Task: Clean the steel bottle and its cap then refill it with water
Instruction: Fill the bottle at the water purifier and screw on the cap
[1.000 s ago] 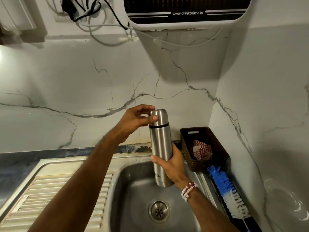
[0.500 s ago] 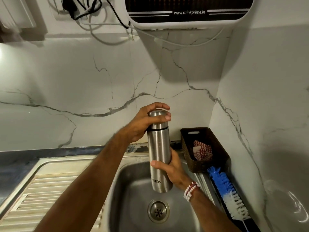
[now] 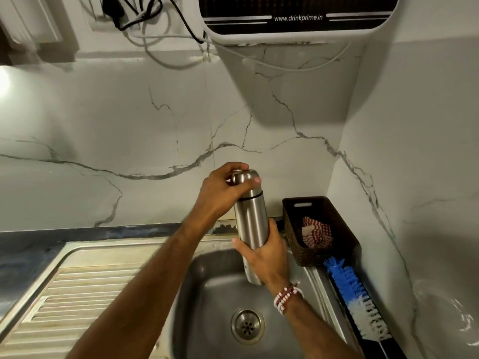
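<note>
Head view: you hold a steel bottle (image 3: pixel 250 224) nearly upright over the basin of a steel sink (image 3: pixel 204 286), with its top leaning slightly to your left. Your right hand (image 3: pixel 267 255) grasps the lower half of the bottle's body, fingers curled round it. A red-and-white bead bracelet (image 3: pixel 286 299) sits on that wrist. Your left hand (image 3: pixel 220 193) reaches in from the left and grips the cap (image 3: pixel 246 186), fingers arched over its rounded top and one fingertip lying across its front. The cap is seated on the bottle, and a dark ring marks the joint between the two.

Below the bottle's base lies the round perforated drain (image 3: pixel 248 325). A ribbed drainboard (image 3: pixel 90 286) adjoins the basin on the left, and a dark strip of worktop (image 3: pixel 31 239) runs behind it along the wall.

To the right of the bottle, a brown woven basket (image 3: pixel 344 229) stands in the corner. It contains a crumpled red-and-white checked cloth (image 3: pixel 316 233). A blue-and-white bottle brush (image 3: pixel 355 294) lies just in front of the basket, along the right edge of the sink.

A water purifier (image 3: pixel 298 22) printed with "www.drinkprime.in" is mounted on the veined marble wall (image 3: pixel 129 138) above the sink. Cables (image 3: pixel 155 29) hang in loops to its left.
</note>
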